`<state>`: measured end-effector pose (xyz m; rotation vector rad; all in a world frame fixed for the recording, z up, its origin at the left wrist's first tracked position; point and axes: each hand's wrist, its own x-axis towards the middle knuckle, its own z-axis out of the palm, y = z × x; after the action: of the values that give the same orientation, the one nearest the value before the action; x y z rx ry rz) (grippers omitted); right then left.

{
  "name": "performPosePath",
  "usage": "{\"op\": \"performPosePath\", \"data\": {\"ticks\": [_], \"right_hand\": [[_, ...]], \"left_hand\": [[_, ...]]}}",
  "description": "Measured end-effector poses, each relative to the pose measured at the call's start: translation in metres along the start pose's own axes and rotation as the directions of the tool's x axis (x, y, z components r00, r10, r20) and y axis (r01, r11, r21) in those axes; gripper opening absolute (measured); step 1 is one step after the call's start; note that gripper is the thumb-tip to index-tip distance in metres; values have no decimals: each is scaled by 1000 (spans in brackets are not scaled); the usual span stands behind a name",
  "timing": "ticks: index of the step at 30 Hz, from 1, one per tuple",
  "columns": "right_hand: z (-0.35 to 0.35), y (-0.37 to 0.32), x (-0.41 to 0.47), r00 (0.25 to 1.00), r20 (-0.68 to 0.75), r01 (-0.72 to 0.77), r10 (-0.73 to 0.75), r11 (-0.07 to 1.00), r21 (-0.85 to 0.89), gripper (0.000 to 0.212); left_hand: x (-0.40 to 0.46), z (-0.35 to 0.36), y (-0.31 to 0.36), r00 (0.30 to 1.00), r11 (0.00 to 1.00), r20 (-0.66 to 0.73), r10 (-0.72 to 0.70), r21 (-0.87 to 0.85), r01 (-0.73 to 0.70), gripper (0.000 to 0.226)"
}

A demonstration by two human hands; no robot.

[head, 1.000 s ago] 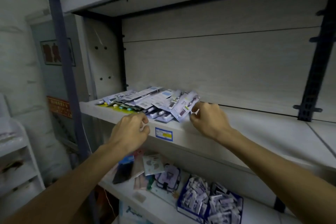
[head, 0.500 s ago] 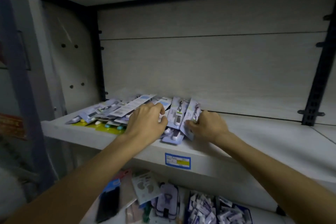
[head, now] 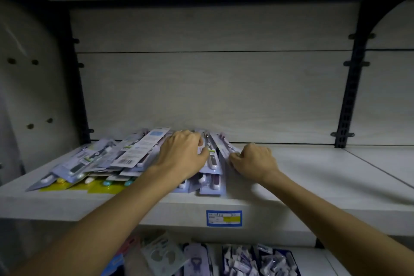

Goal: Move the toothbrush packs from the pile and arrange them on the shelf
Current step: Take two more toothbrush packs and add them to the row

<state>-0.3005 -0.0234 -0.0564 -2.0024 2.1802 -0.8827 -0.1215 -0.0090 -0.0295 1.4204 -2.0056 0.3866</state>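
A loose pile of toothbrush packs (head: 125,159), pale lilac and white with some yellow-backed ones underneath, lies on the left half of the white shelf (head: 313,177). My left hand (head: 182,154) lies on the pile's right part, fingers curled round a pack (head: 211,161) near its top. My right hand (head: 254,160) is at the pile's right edge, fingers curled and pinching the edge of a tilted pack (head: 221,145). Both forearms reach in from below.
The shelf's right half stretches bare to a black upright bracket (head: 351,87). A blue and yellow price label (head: 224,218) sits on the shelf's front edge. Below, a lower shelf holds carded goods (head: 163,255) and a blue tray of small packets (head: 257,262).
The view has moved closer and up to the shelf. My left hand rose from the shelf's front edge onto the pile; my right hand stayed at the pile's right edge, gripping a pack.
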Motion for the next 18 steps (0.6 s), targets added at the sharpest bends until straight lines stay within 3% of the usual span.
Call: {"op": "performPosePath", "data": {"ticks": [8,18], "right_hand": [[-18,22,3,988,-155,-10,6,1000,-25,33],[-42,51,-2,984,-181,2,7,999,47,36]], "left_hand": [[6,12,10,999,998,46,1,55,-4,42],[10,23,27,963,968,198,-186,205,145,58]]}}
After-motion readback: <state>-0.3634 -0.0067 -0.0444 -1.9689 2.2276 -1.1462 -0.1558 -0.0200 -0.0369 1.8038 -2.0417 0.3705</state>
